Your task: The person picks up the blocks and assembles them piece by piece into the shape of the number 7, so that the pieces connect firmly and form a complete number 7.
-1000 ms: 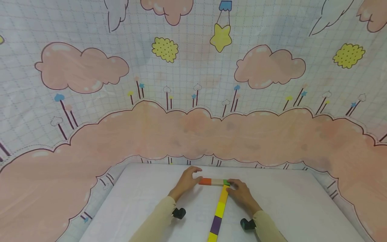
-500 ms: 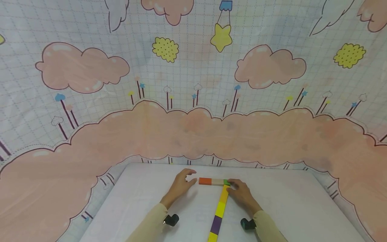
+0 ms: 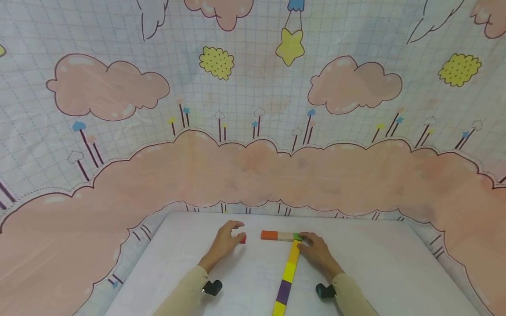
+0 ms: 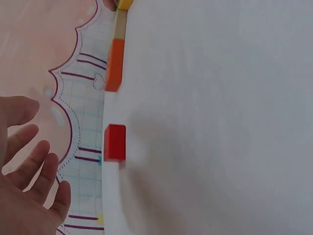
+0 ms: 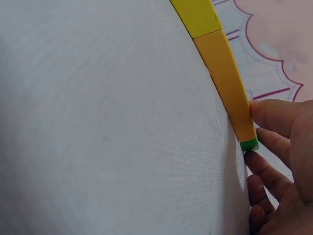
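In the head view my left hand [image 3: 222, 244] is beside a small red block [image 3: 243, 239], its fingers spread. The left wrist view shows this red block [image 4: 115, 142] standing on the table, apart from the fingers. My right hand [image 3: 318, 253] holds the corner where two rows of wooden blocks meet. Its fingers are at the green block [image 3: 297, 236] and its thumb is against the amber block [image 3: 294, 251]. An orange block [image 3: 269, 235] and a pale wooden block [image 3: 285, 236] lie in line with the green one; fingers partly hide the green block.
Running toward me from the amber block are a yellow block [image 3: 289, 272], a purple block [image 3: 283, 291] and another yellow block [image 3: 279, 309]. All lie on a white table [image 3: 375, 259]. Behind it hangs a cloud-patterned cloth [image 3: 253, 175].
My left hand has moved left, away from the orange block's end. The red block has come into view beside its thumb. My right hand has stayed at the corner.
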A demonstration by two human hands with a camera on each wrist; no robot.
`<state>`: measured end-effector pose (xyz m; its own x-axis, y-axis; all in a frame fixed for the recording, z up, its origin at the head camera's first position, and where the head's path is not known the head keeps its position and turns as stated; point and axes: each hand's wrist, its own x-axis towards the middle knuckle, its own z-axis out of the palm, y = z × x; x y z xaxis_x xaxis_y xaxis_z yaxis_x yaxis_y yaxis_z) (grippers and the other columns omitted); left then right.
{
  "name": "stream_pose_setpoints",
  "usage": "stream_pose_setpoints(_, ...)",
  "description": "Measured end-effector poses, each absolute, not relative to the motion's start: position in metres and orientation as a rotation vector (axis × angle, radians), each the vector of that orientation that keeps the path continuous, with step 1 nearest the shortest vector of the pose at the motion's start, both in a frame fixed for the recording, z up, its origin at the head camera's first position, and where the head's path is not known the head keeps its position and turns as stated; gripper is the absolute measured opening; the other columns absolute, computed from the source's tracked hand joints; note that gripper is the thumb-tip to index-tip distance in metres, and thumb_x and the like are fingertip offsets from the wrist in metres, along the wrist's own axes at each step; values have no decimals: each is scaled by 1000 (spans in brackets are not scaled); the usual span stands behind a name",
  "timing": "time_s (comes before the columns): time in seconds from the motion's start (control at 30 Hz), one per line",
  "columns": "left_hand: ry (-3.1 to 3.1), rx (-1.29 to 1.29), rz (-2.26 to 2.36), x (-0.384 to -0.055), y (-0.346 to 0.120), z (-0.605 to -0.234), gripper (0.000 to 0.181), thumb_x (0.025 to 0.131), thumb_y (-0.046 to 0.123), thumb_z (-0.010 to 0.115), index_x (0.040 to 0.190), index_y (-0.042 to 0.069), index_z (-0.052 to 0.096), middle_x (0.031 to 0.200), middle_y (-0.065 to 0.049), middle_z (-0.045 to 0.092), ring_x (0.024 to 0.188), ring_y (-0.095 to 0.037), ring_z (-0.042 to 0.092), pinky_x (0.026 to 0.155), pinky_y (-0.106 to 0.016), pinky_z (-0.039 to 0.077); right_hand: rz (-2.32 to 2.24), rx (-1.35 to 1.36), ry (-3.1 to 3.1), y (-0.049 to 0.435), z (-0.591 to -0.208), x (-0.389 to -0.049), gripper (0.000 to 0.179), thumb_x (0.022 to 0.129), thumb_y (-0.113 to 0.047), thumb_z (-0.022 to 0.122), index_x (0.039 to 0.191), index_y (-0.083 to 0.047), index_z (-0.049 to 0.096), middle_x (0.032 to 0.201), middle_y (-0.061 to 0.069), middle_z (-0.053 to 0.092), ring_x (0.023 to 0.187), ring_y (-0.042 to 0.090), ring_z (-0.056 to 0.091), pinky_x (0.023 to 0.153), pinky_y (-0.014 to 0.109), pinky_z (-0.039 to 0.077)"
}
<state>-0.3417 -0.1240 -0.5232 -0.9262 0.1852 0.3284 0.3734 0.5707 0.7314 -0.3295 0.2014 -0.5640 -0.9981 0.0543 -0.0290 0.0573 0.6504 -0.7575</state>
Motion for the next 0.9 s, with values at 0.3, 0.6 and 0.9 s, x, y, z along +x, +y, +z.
stream_pose_setpoints(0.3,-2710,-372,-1334,-345,-139,-530,35,93,20,67,126,9,62,128,-10,62,122,-30,56,104,-52,45,-1333,107,2834,203,-564,-330,41,91,-26,68,131,-20,60,143,13,52,135,38,43,112,62,30)
stream_pose_setpoints(0.6,-2771,-349,-1340,-354,-148,-544,34,92,17,67,125,9,63,127,-12,62,123,-33,55,105,-53,43,-1323,90,2837,203,-564,-330,40,92,-25,68,131,-19,61,143,13,52,135,38,43,112,62,31)
stream_pose_setpoints(0.9,-2860,-334,-1259,-358,-148,-551,37,90,16,70,126,10,63,128,-11,62,124,-33,54,107,-54,42,-1315,110,2841,201,-564,-330,40,91,-25,68,130,-19,61,144,14,51,135,38,43,112,62,30)
